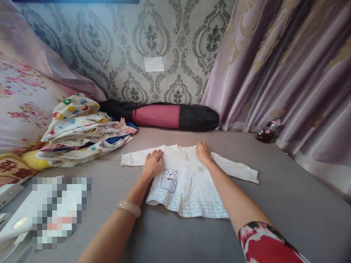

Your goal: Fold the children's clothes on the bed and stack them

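Note:
A small white long-sleeved baby shirt (189,182) lies spread face up on the grey sheet, both sleeves stretched out sideways. It has a bear drawing on its left part, a small green print on the right and lettering along the hem. My left hand (154,162) rests flat on the shirt where the left-side sleeve joins the body, fingers extended. At the opposite shoulder, beside the collar, my right hand (203,151) has its fingers curled in on the fabric. Its fingertips are partly hidden.
Rumpled printed clothes (82,128) are heaped at the left, near a floral cushion (22,98). A black and pink rolled bag (156,116) lies along the wall. A dark bottle (268,132) stands by the curtain (246,65). A white device (24,215) and power strip (11,193) lie front left.

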`<act>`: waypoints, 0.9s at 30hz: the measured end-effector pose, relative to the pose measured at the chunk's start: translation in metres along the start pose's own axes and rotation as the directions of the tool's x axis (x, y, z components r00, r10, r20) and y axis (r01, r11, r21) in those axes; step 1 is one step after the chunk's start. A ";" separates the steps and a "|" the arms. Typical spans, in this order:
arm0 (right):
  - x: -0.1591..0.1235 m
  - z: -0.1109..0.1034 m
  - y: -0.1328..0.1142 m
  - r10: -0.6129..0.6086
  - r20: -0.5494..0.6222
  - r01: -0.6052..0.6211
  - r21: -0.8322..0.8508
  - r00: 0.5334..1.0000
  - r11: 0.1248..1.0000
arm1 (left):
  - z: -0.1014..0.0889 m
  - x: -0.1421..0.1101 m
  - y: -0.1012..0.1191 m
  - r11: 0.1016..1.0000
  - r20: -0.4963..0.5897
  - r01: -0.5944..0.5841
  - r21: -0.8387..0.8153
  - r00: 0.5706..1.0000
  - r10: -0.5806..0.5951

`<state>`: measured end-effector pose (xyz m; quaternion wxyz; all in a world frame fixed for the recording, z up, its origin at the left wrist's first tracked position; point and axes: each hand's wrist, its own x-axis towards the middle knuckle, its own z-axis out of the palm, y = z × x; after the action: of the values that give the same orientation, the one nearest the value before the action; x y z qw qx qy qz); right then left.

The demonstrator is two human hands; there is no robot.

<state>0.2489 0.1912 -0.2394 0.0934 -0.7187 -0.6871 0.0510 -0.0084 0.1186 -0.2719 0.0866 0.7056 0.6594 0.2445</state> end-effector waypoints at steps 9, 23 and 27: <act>0.002 -0.001 -0.075 -0.332 0.056 0.329 0.053 0.942 0.943 | -0.001 0.003 -0.010 0.994 -0.143 -0.030 -0.107 0.990 0.014; 0.004 0.028 -0.088 -0.228 -0.010 0.229 0.058 0.974 0.972 | -0.002 -0.001 -0.005 0.983 -0.196 0.173 -0.068 0.963 -0.183; 0.003 0.032 -0.086 -0.225 0.000 0.225 0.054 0.974 0.973 | -0.007 0.000 0.005 0.977 -0.188 0.208 -0.048 0.959 -0.213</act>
<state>0.1579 0.1999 -0.2532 0.1157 -0.6332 -0.7628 0.0611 -0.0077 0.1169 -0.2635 0.0577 0.6035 0.7324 0.3099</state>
